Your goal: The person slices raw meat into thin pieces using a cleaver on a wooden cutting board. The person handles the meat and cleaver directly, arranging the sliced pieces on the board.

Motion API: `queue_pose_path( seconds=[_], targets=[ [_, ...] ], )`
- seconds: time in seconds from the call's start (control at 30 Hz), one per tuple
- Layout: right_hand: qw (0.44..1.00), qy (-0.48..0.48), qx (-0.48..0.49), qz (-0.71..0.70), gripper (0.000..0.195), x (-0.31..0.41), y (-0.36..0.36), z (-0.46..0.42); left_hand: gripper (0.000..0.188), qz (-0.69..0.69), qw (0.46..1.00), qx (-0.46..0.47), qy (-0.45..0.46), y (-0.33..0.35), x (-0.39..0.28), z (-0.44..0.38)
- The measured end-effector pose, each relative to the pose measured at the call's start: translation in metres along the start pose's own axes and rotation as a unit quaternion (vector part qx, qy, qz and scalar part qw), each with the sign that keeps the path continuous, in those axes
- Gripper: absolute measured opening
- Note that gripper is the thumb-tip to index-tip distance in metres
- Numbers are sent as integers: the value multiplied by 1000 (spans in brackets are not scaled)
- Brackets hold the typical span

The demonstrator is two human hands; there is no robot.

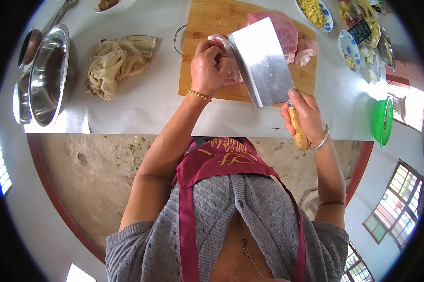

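My left hand [208, 67] presses with bent fingers on a piece of raw meat [235, 72] at the left part of a wooden cutting board [212, 21]. In my right hand [305, 114] is the wooden handle of a cleaver [263, 65]. Its broad steel blade lies tilted over the board, its edge close to the right side of that piece; whether it touches the meat I cannot tell. Behind and to the right of the blade rest a large block of raw meat [284, 35] and a smaller chunk [306, 51].
Left of the board lies a crumpled cloth [117, 63], with a steel basin [50, 77] beyond it. At the right are a plate of chopped yellow food [312, 14], a small patterned plate [347, 46] and a green plastic bowl [382, 121] by the table's edge.
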State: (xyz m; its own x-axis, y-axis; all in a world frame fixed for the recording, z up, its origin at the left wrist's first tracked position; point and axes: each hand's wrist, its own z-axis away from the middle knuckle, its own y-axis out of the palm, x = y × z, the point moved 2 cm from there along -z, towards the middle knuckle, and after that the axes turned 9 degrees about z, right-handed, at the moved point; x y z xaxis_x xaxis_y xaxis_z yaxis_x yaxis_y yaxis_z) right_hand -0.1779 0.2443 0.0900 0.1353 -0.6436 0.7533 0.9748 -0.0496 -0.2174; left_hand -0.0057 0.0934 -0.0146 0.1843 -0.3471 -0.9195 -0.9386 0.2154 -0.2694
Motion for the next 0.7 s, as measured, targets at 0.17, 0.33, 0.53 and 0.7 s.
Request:
queue_pose_path(
  seconds=[0.17, 0.33, 0.53, 0.7],
  targets=[
    [999, 17, 22, -35, 39, -1, -8, -12, 6, -41, 999, 7, 30, 3, -2, -2],
    [1000, 3, 27, -6, 40, 3, -7, -23, 5, -56, 997, -15, 43, 7, -3, 0],
    [999, -18, 26, 13, 41, 7, -6, -37, 6, -71, 996, -9, 43, 8, -5, 0],
    [999, -40, 33, -7, 34, 19, -7, -54, 6, -72, 996, -8, 45, 10, -5, -2]
  ],
)
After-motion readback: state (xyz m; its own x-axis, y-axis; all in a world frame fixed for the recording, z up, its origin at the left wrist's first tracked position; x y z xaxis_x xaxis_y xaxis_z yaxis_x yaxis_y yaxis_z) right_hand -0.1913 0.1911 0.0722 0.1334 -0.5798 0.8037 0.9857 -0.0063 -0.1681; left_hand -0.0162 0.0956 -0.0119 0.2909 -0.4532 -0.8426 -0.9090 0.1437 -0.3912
